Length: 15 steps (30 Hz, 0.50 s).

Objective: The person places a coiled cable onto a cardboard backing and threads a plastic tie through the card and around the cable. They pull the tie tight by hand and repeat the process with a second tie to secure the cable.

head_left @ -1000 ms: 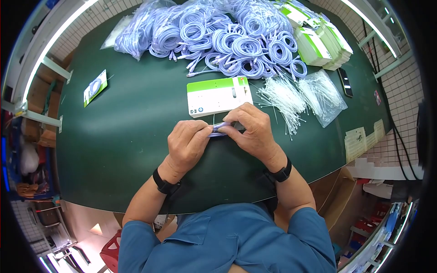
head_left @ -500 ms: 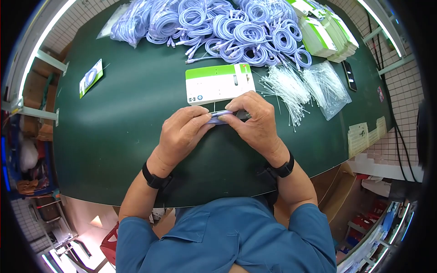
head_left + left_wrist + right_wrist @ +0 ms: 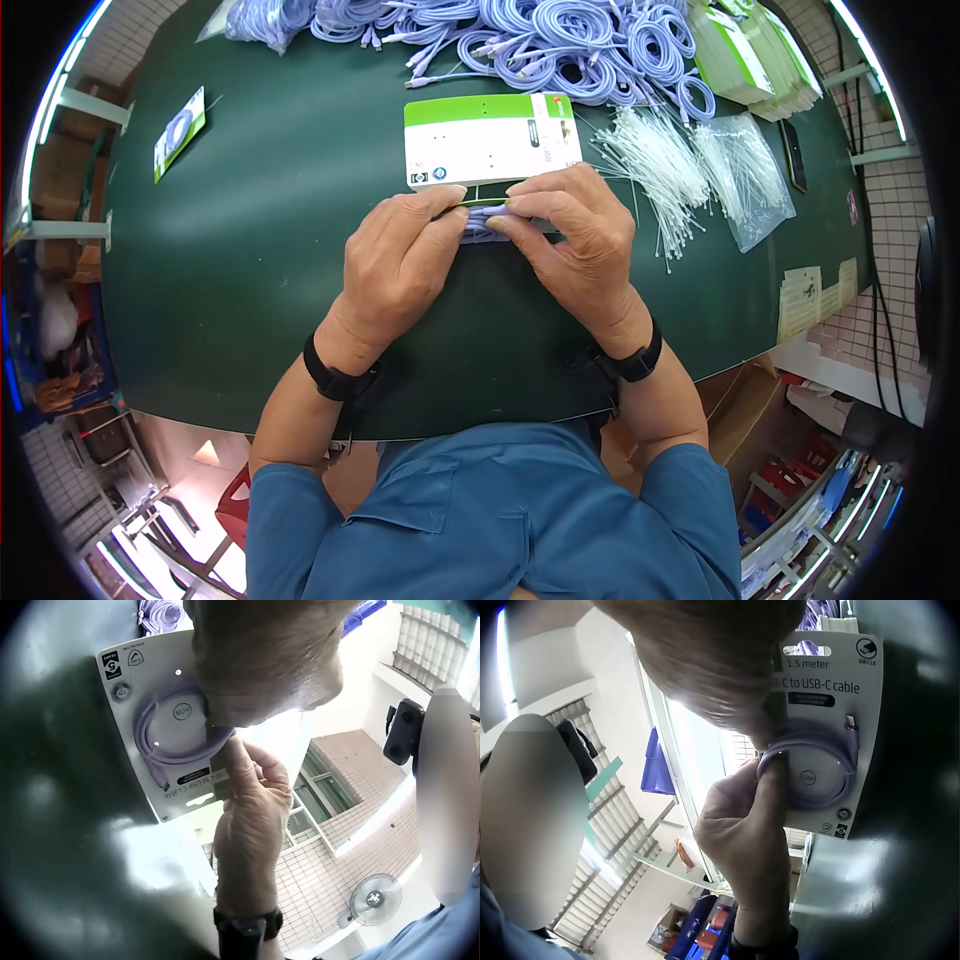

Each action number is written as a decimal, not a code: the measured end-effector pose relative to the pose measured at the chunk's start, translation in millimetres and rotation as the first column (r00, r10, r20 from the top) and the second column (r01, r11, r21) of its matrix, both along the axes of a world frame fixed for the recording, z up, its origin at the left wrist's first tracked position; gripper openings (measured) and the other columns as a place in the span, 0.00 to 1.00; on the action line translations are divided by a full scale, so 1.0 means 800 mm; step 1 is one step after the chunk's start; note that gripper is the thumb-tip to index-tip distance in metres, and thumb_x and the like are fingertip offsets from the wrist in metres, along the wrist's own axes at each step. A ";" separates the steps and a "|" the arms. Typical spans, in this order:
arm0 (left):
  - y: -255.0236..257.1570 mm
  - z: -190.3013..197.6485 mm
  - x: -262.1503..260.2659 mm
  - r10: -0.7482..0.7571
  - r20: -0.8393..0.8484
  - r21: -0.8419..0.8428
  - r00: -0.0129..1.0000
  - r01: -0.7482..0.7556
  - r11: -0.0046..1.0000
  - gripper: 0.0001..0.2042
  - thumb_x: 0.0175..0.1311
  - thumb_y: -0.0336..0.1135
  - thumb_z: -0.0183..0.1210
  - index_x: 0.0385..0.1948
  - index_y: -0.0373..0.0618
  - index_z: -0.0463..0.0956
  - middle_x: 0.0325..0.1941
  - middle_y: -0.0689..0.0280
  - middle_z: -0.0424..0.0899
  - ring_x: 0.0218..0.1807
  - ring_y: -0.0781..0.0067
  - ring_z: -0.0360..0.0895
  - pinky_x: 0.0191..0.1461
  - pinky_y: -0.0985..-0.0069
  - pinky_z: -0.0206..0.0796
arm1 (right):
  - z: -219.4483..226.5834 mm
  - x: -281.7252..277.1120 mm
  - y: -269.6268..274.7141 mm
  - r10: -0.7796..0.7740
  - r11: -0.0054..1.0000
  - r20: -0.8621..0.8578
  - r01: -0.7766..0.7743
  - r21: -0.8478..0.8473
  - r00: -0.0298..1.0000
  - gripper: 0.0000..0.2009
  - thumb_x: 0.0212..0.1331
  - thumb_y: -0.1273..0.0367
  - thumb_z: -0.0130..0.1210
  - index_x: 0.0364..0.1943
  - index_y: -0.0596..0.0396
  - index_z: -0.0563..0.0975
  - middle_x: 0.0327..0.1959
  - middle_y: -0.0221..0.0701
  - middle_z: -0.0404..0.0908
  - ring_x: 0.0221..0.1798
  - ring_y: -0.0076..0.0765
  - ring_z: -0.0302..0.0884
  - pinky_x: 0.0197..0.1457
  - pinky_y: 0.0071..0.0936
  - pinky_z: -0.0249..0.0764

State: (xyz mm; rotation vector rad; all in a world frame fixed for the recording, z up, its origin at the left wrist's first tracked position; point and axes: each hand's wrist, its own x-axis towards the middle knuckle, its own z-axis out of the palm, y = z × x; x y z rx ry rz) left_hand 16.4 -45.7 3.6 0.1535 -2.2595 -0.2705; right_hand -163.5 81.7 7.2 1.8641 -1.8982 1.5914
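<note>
Both hands meet over the table's near half, holding one printed card [image 3: 124, 671] with a coiled purple cable [image 3: 829, 796] lying against its face. My left hand [image 3: 400, 255] pinches the card and coil from the left. From the right, my right hand [image 3: 580, 240] pinches them between thumb and fingers. In the head view the held card is seen edge-on, with the purple coil [image 3: 480, 222] on the near side. Just beyond the fingers lies a stack of white and green cards [image 3: 480, 140]. The fingers hide part of the coil.
Coiled purple cables [image 3: 575, 45] cover the far side. Loose white ties [image 3: 655, 170] and a clear bag of ties [image 3: 745, 180] lie right of the card stack. More stacked cards [image 3: 735, 60] and a phone [image 3: 793, 155] are far right; a carded cable [image 3: 180, 132] lies left.
The head view has tilted so that the table items appear higher. The held card's green edge shows more between the fingers, and both hands still grip card and coil.
</note>
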 end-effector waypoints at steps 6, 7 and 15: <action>-0.001 0.011 -0.001 -0.002 0.103 0.099 0.995 -0.009 0.995 0.10 0.56 0.23 0.71 0.36 0.40 0.79 0.40 0.59 0.87 0.41 0.56 0.87 0.44 0.64 0.79 | -0.001 -0.002 -0.003 -0.004 0.999 -0.106 -0.001 -0.044 0.994 0.13 0.46 0.76 0.79 0.36 0.53 0.87 0.37 0.30 0.88 0.37 0.36 0.83 0.38 0.31 0.78; -0.002 0.012 -0.001 0.000 0.101 0.096 0.995 -0.010 0.995 0.10 0.56 0.23 0.71 0.36 0.40 0.79 0.40 0.59 0.87 0.41 0.56 0.87 0.44 0.64 0.79 | -0.001 -0.002 -0.003 -0.004 0.999 -0.107 -0.001 -0.044 0.994 0.13 0.46 0.76 0.79 0.36 0.53 0.87 0.36 0.30 0.88 0.37 0.36 0.83 0.37 0.31 0.78; -0.004 0.014 0.000 -0.014 0.132 0.072 0.991 0.005 0.997 0.10 0.56 0.23 0.71 0.34 0.41 0.77 0.39 0.60 0.86 0.41 0.56 0.86 0.44 0.63 0.79 | 0.002 0.003 -0.001 -0.034 0.998 -0.151 0.026 -0.051 0.988 0.12 0.47 0.75 0.79 0.34 0.51 0.87 0.34 0.28 0.87 0.36 0.36 0.82 0.37 0.32 0.77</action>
